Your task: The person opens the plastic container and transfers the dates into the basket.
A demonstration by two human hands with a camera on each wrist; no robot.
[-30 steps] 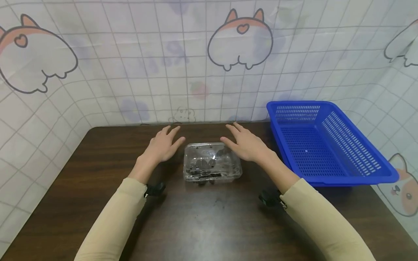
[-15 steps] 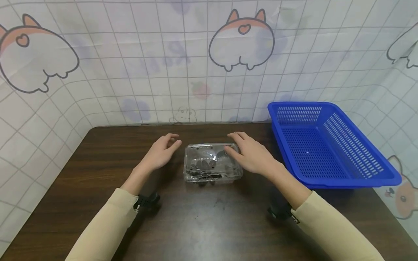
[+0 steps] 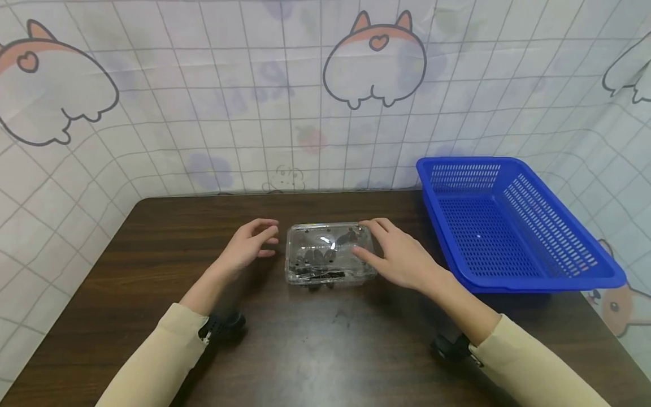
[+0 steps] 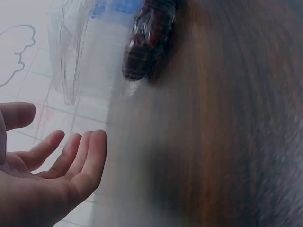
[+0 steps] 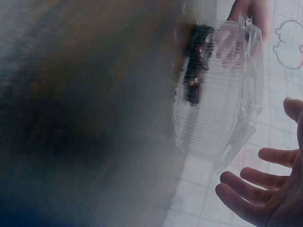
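Observation:
A clear plastic clamshell box (image 3: 328, 254) lies closed on the brown table. Inside it, several glossy dark red-brown pieces (image 4: 142, 52), rather like dates, lie along the bottom. To the left of the box is my left hand (image 3: 244, 249), fingers loosely bent, with a gap between them and its side. My right hand (image 3: 399, 257) hovers at the box's right edge, thumb and fingers spread and overlapping its corner in the head view. In the right wrist view the right fingers (image 5: 241, 191) hold nothing and stand apart from the box wall.
A blue perforated plastic basket (image 3: 508, 280) stands at the right of the table (image 3: 305, 350), beyond my right forearm. Behind, a white grid-patterned cloth (image 3: 229, 85) with cartoon animals meets the table's back edge. Dark wrist cameras (image 3: 226, 325) hang under both wrists.
Both hands have come back toward me and lower. The left fingers have gone from spread to loosely bent; the right hand has moved slightly nearer my side. The box has stayed in place.

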